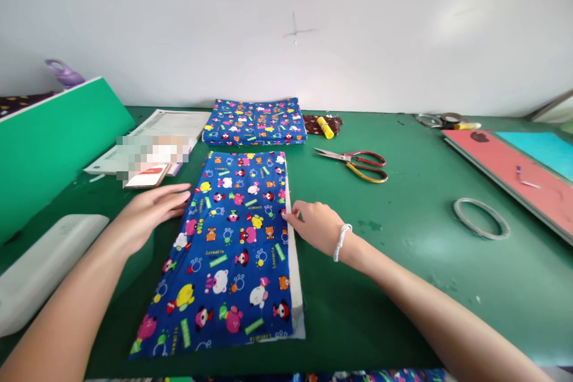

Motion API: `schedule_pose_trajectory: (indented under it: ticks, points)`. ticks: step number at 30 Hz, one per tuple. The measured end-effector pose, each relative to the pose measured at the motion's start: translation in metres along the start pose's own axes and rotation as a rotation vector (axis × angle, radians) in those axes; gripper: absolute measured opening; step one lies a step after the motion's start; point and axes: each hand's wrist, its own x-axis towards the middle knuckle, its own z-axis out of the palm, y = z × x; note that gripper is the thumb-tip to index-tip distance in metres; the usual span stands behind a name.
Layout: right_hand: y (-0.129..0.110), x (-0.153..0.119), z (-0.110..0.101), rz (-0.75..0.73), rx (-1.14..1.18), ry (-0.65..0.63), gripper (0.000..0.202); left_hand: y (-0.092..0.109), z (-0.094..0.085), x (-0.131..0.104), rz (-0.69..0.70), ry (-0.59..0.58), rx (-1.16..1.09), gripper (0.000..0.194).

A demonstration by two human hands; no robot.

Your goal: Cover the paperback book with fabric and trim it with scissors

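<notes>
A blue cotton fabric piece printed with cartoon animals lies flat in front of me, its long sides running away from me. A pale layer shows from under its right edge. My left hand is at the fabric's left edge, fingers stretched out and fingertips at the cloth. On the opposite side, my right hand, with a white braided band at the wrist, pinches the right edge between thumb and fingers. Just beyond lies a folded stack of the same blue fabric.
Scissors with red and yellow handles and a yellow glue stick lie right of the stack. A tape ring and red board are farther right. A white case and green board stand left.
</notes>
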Motion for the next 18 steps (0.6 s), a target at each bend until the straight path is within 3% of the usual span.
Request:
schedule_pose_trajectory:
  ticks: [6, 10, 18]
  points:
    - [0.008, 0.005, 0.001, 0.012, 0.145, 0.067, 0.029, 0.03, 0.009, 0.045, 0.1, 0.045, -0.154, 0.047]
    - [0.022, 0.032, -0.01, -0.017, 0.322, 0.174, 0.021, 0.041, 0.018, 0.069, 0.066, 0.043, -0.171, 0.034]
    - [0.017, 0.116, -0.028, 0.049, 0.336, 0.27, 0.024, 0.034, 0.026, 0.081, 0.15, 0.042, -0.247, 0.048]
